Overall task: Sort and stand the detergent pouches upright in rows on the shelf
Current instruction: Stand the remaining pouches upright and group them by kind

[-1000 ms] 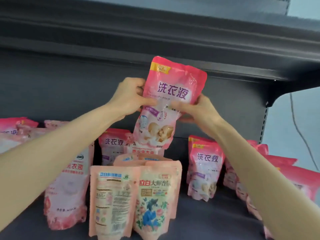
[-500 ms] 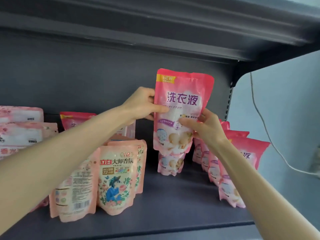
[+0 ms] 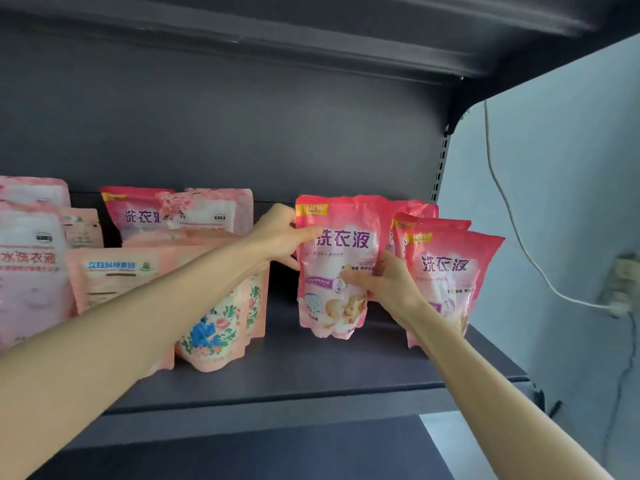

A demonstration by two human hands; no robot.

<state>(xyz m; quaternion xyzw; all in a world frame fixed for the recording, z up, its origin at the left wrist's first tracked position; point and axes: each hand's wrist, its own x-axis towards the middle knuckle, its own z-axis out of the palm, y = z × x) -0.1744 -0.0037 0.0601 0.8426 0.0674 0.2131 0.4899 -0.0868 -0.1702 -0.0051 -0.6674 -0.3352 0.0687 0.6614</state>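
Glossy pink pouch (image 3: 337, 268), 2 hands.

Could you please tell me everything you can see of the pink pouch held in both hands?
The held pouch is a glossy soft-plastic bag, deep pink fading to white, with a yellow NEW corner flag, large purple Chinese characters and a baby picture low down. It stands upright, front to the camera. The left hand grips its upper left edge; the right hand holds its right side. Its base is at the shelf, left of matching pouches; whether it rests there is unclear.
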